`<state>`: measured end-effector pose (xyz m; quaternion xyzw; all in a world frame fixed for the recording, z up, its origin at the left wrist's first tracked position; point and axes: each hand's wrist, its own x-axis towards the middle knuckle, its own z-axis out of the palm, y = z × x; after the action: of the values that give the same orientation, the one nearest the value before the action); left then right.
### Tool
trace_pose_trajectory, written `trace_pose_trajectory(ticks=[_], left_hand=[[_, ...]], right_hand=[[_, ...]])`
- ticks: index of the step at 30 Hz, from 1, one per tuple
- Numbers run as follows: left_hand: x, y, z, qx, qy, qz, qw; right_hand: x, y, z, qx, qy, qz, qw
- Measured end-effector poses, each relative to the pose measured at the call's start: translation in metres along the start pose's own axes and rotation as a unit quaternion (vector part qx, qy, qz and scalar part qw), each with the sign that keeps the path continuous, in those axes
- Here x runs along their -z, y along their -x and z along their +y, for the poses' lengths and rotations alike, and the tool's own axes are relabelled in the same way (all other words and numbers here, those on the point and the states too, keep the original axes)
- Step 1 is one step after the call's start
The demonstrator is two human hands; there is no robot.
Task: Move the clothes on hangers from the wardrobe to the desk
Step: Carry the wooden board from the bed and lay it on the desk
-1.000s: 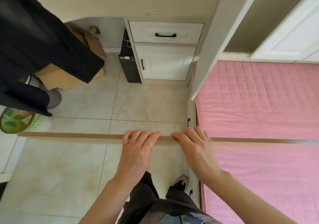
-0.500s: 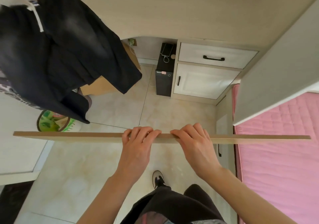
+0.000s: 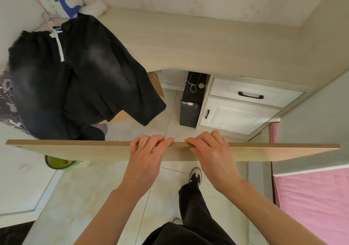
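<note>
Black clothes [image 3: 85, 78] of faded dark cloth, with a white drawstring, are laid on the left end of the light wooden desk [image 3: 207, 42], and one leg is hung over its front edge. Thin pale hangers [image 3: 50, 21] are seen at their top, near the wall. A purple and white patterned garment [image 3: 7, 97] is partly covered by them at the left edge. A long, thin, light wooden board [image 3: 75, 150] is held level in front of the person, apart from the desk. The left hand [image 3: 147, 156] and the right hand [image 3: 211, 154] are placed close together at its middle. In each grip the fingers are curled over the top edge of the board. The thumbs are hidden. Under the desk, a black computer tower [image 3: 190, 108] is set just beside a white cabinet [image 3: 245, 105] with black handles. A pink quilted bed [image 3: 311, 203] is seen at the right.
</note>
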<state>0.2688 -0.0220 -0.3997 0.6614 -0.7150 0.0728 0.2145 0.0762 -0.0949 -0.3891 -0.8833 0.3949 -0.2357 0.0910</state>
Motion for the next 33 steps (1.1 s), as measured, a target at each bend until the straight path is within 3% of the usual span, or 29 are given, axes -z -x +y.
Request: trace_pose_trajectory(ticks=[15, 33], left_hand=[[-0.051, -0.221, -0.017, 0.005, 0.033, 0.032, 0.999], [-0.121, -0.438, -0.048, -0.063, 0.083, 0.087, 0.991]], right_hand=[[0.026, -0.177, 0.138, -0.001, -0.001, 0.053, 0.999], [0.050, -0.335, 0.263, -0.033, 0.031, 0.095, 0.994]])
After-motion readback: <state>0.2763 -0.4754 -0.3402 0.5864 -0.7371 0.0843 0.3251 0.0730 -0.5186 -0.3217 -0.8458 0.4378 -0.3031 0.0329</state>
